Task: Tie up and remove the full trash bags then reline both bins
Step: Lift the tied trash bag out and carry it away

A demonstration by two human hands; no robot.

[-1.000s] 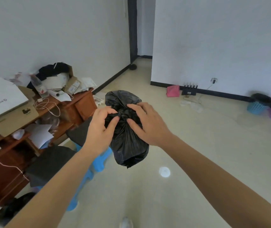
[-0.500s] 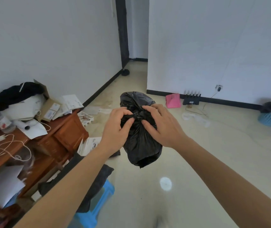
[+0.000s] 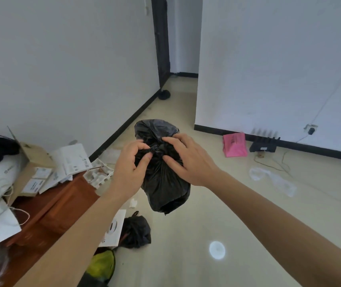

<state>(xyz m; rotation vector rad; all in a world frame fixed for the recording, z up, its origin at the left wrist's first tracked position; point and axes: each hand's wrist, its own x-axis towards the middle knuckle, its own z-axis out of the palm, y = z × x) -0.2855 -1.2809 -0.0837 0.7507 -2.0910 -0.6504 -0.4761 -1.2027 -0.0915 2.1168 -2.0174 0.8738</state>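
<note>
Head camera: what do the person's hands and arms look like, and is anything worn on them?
The left hand and right hand are bare: no gloves, rings or watch are visible. The left forearm and right forearm are uncovered up to the frame edge, with no sleeve or cuff in view. No wristbands, cables or markings show on either.

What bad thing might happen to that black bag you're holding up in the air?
The trash bag hangs above the floor, held only at its bunched neck by the left hand and right hand; a slip might drop it. If the knot is loose, rubbish might spill. Another black bag lies on the floor below, easy to trip over.
</note>
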